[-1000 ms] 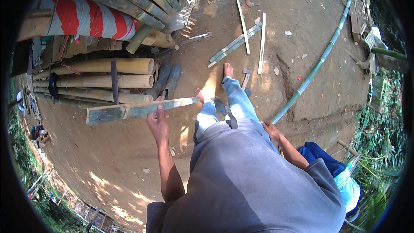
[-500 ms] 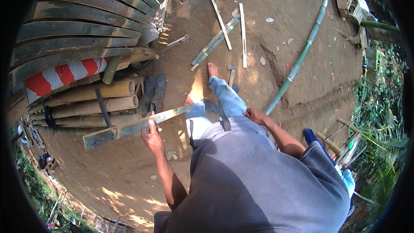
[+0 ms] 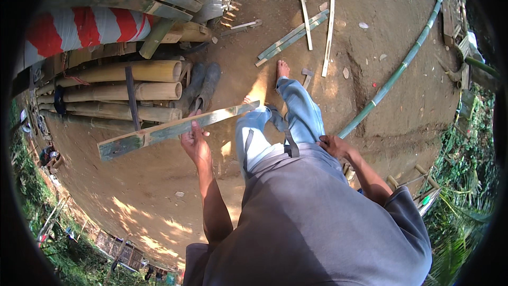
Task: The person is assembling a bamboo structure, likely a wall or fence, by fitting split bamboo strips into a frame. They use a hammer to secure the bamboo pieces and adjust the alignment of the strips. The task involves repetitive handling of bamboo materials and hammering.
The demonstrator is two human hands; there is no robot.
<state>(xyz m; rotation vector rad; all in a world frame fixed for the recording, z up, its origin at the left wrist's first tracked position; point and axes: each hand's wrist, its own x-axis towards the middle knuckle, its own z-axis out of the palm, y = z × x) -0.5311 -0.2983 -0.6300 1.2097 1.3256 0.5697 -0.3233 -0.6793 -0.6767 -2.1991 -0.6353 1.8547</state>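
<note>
No packages, labels or screens observed. One sign-like item: a red-and-white striped barrier board (image 3: 90, 29) lying upper left across the stacked bamboo poles (image 3: 127, 71) (no lettering discernible).

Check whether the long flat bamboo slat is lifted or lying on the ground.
Lifted: the left hand grips the long flat bamboo slat near its middle, roughly level above the dirt ground.

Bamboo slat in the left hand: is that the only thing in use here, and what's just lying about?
In use:
bamboo slat, gripped by the left hand

Lying about:
bamboo poles, stacked
rubber boots
green bamboo pole
loose strips on the ground
right hand, empty, at the hip
</note>
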